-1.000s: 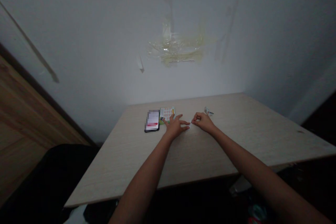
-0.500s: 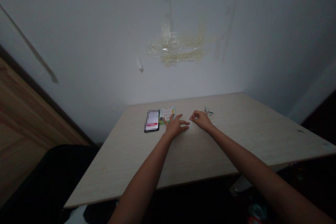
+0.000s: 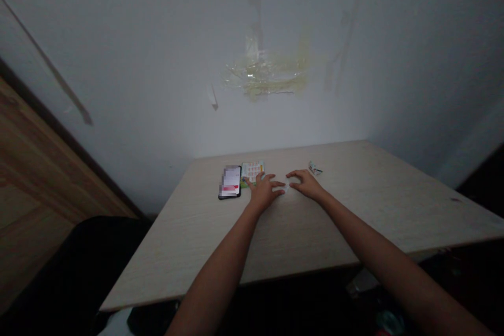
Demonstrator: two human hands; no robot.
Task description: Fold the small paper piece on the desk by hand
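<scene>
On the table, my left hand (image 3: pixel 263 192) lies with its fingers spread. Its thumb side overlaps the lower edge of a printed card or booklet (image 3: pixel 253 170), and its right fingertips rest by a small whitish, see-through piece (image 3: pixel 287 187). Just right of that piece is my right hand (image 3: pixel 306 184), thumb and forefinger apart around its edge, with nothing visibly gripped. What the piece is, I cannot make out. A phone (image 3: pixel 230 182) with a lit screen lies left of the card. Behind my right hand sits a small crumpled wrapper (image 3: pixel 315 168).
The pale wooden table (image 3: pixel 189 252) meets a wall (image 3: pixel 157 63) with old tape (image 3: pixel 271 81) on it. A dark covered shape (image 3: pixel 98 257) stands at the left, beside wooden boards (image 3: pixel 47 178). Dim items lie below the table's front edge.
My right thumb and forefinger, pinched together before, have come apart. My left hand stays spread by the whitish piece. The whole view has shifted slightly.
</scene>
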